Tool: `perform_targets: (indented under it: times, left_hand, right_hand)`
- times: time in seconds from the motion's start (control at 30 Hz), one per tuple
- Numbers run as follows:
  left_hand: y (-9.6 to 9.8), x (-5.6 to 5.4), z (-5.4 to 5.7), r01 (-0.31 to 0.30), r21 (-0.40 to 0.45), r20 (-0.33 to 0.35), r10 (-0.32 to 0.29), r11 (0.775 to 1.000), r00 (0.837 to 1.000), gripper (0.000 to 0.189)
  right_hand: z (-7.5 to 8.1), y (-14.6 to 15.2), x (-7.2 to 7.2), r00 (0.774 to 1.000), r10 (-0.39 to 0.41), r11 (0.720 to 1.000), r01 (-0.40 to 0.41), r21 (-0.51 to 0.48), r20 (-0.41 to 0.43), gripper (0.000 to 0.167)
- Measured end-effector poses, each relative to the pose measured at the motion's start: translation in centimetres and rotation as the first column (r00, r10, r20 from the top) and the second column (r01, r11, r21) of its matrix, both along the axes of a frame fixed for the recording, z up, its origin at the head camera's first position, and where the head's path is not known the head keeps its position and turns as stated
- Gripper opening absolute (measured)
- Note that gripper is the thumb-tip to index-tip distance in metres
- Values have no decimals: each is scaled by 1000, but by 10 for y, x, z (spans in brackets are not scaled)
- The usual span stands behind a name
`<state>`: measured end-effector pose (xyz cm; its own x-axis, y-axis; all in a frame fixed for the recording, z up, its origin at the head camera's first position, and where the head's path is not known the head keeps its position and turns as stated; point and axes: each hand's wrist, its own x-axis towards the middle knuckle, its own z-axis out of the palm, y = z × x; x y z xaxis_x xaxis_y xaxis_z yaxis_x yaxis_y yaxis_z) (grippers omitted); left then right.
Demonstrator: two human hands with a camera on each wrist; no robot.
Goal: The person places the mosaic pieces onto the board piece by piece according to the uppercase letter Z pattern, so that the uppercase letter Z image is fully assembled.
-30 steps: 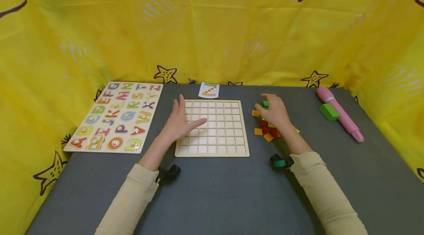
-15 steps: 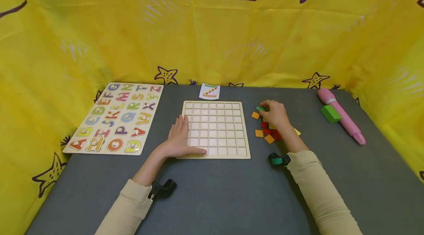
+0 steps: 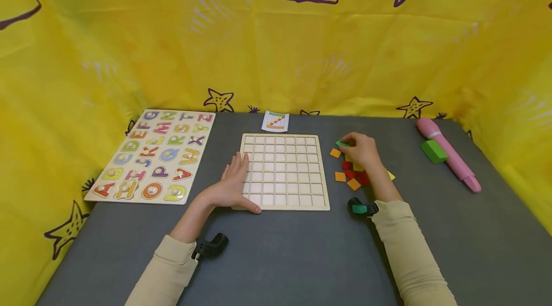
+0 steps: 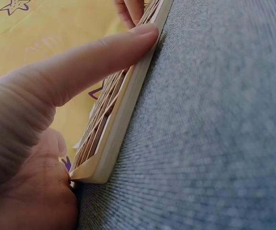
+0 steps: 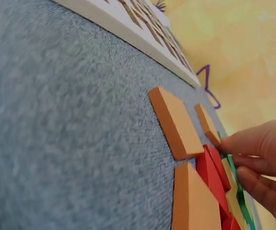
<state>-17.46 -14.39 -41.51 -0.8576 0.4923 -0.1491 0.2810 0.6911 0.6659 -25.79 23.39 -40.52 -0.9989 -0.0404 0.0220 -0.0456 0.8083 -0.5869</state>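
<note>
Right hand [image 3: 362,150] dropped to the tiles [image 3: 353,184], fingers narrow on green tile [image 3: 341,143], best pinched by its edges; left hand [image 3: 227,191], fingers wide, rests on board [image 3: 282,172].

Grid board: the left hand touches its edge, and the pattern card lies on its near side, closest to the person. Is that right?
No: the pattern card lies past the far edge of the grid board, as the head view shows. The left hand does touch its edge.

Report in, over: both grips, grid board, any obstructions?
Left grip spread, touching grid board. Right grip at green tile, pinch unclear. Board's visible squares unfilled. In the way: left grip over near-left squares.
</note>
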Motion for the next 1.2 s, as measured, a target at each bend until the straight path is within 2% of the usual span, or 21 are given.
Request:
perform_targets:
  times: [0.13, 0.3, 0.43, 0.53, 0.63, 0.8, 1.0, 1.2]
  left_hand:
    - [2, 0, 0, -6, -12, 9, 6, 1000, 1000, 144]
    - [5, 2, 3, -11, -19, 20, 11, 1000, 1000, 144]
    - [6, 2, 3, -18, -22, 6, 18, 1000, 1000, 143]
    - [7, 2, 2, -24, -31, -4, 24, 999, 1000, 143]
    - [8, 2, 3, -31, -50, -8, 31, 998, 999, 143]
    - [9, 3, 5, -37, -68, -5, 36, 997, 999, 143]
    - [9, 4, 5, -37, -77, -3, 37, 996, 999, 142]
    - [9, 4, 5, -40, -75, 0, 41, 996, 999, 141]
  right_hand:
    - [-1, -2, 2, 999, 0, 1000, 0, -7, -38, 25]
    - [-2, -20, 4, 998, 16, 987, -26, -159, -62, 28]
    - [2, -47, 0, 998, 54, 957, -57, -284, -17, 29]
    - [6, -72, -4, 995, 91, 943, -77, -323, 28, 26]
    - [9, -95, -7, 989, 141, 937, -115, -331, 53, 22]
    - [9, -129, -13, 969, 243, 921, -219, -322, 35, 16]
    - [3, -158, -25, 956, 291, 913, -285, -291, -21, 9]
    - [-5, -174, -34, 936, 341, 907, -351, -232, -84, 6]
